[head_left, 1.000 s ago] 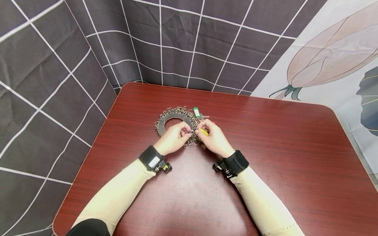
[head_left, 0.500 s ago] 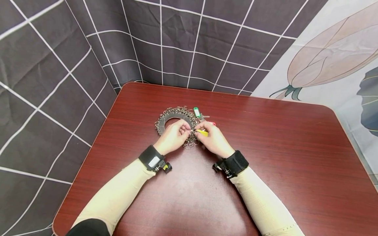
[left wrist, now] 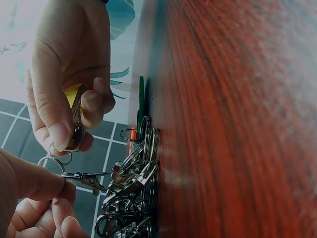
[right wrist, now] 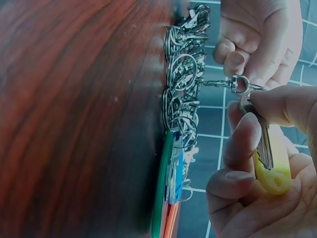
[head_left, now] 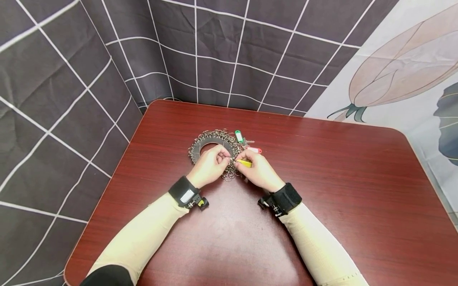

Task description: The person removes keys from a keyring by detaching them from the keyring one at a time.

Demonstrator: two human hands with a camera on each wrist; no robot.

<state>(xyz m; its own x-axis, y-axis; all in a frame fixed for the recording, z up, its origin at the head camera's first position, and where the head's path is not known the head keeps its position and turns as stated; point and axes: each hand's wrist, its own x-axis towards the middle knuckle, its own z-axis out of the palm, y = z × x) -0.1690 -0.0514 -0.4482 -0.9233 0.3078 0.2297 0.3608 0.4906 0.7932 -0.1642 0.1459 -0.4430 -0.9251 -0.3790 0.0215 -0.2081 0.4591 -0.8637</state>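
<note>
— What is being held, and where?
— A notched metal key (right wrist: 266, 144) and its glossy yellow plastic tag (right wrist: 275, 182) are held above the table (head_left: 340, 178), pinched by the curled fingers of the right hand (head_left: 262, 171). By the left hand (head_left: 209, 167), also curled, a wire split ring (left wrist: 52, 157) is pinched, linked to a shiny swivel clasp (right wrist: 237, 83).
— What differs from a second ago?
— Less of the red tag (head_left: 254, 150) is covered by the right hand, and the yellow tag is held more level.
— What is set around, and what is blocked?
— A flat, dark, ring-shaped band (head_left: 211, 140), crowded with metal clasps, is laid on the reddish, wood-grained table; part of it is hidden by the left hand. A green tag (head_left: 239, 137) is placed beside it. Behind, creased grey cloth (head_left: 214, 47) with white grid lines is hung. The key's head is partly covered by the right thumb; whether it is joined to the split ring cannot be told.
</note>
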